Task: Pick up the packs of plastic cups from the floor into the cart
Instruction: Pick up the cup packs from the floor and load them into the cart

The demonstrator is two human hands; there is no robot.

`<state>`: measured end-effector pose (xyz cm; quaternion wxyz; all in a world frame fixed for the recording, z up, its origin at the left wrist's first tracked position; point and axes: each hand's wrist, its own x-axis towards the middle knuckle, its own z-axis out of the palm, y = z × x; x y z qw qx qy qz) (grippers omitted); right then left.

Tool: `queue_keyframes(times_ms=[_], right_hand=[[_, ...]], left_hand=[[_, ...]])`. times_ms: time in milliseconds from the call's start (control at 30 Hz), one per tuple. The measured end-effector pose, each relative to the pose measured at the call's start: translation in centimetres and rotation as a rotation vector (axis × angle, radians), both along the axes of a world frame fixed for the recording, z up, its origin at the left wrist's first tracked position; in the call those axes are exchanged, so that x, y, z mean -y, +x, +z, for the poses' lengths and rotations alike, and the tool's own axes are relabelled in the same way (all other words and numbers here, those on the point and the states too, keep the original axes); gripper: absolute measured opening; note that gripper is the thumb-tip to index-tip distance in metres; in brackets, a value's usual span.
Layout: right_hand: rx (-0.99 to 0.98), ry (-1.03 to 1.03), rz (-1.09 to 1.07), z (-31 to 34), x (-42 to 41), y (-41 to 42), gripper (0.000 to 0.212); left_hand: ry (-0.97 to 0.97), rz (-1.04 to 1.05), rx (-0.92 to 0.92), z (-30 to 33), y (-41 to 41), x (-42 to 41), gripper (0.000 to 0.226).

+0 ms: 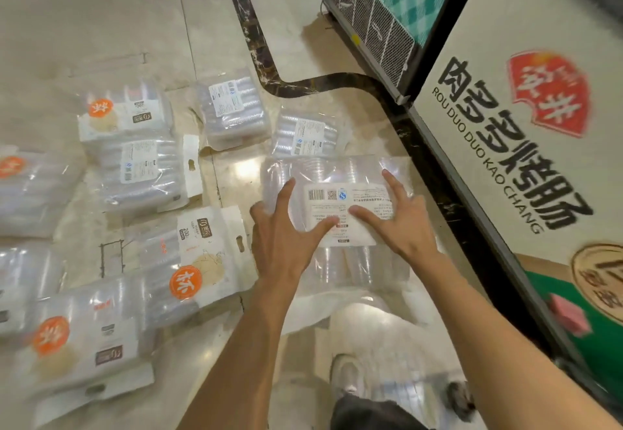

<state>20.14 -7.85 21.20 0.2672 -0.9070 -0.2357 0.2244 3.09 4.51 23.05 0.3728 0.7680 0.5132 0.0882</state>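
Under both hands, right of centre on the pale tiled floor [101, 8], lies a clear pack of plastic cups [337, 200], white label side up. The left hand [283, 230] rests on its near-left part and the right hand [397, 217] on its near-right part, fingers of both spread and mostly straight, laid flat on the film rather than curled round it; neither has a firm grip yet.

Slippage looks the likeliest trouble: the film is glossy and loose, so a lift by flat fingers alone could let the pack slide out or sag in the middle. A display stand [526, 126] stands just beside the pack's right edge, and a sideways swing could knock against it. No cart shows in view, so the carry may mean turning round among the packs underfoot.

That pack's label bears a barcode, a QR code and a small blue mark; its fine print is too small to read. Farther off lie two more packs, one [305, 134] just beyond and another [232, 109] to its left. Left of the hands, a pack with a card header [202, 254] shows an orange disc with a white Chinese character and the figure "200". Others of that kind lie further left and nearer [77, 342]. The stand reads "ROU DUO DUO KAO CHANG" beneath large black Chinese characters.
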Motion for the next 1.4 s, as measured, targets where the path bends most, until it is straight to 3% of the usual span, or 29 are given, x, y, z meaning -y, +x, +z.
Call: queue_keyframes(times_ms=[200,367,600,767,1000,1233,1400], right_hand=[[0.138,0.023,-0.109,25.6,4.1,-2.6,0.108],[0.244,0.032,-0.28,42.2,11.4,-5.1,0.109],[0.403,0.033,-0.677,53.8,30.3,-5.2,0.104],[0.336,-0.094,-0.992,50.9,47.5,-5.2,0.105],[0.051,-0.202,-1.212,38.3,62.0,-6.7,0.106],[-0.119,-0.206,-1.259,26.0,64.7,-5.4,0.105],[-0.193,-0.133,-1.259,18.6,62.4,-3.7,0.103]], left_hand=[[0.053,-0.077,0.046,24.2,-1.0,2.1,0.102],[0.094,-0.251,0.112,40.2,-0.6,6.8,0.101],[0.07,-0.632,0.289,51.4,6.8,22.0,0.099],[-0.03,-0.966,0.208,48.3,13.8,38.8,0.102],[-0.128,-1.232,-0.115,35.0,17.2,54.5,0.104],[-0.002,-1.324,-0.307,23.6,20.4,57.9,0.106],[0.168,-1.328,-0.283,17.8,22.0,55.8,0.104]])
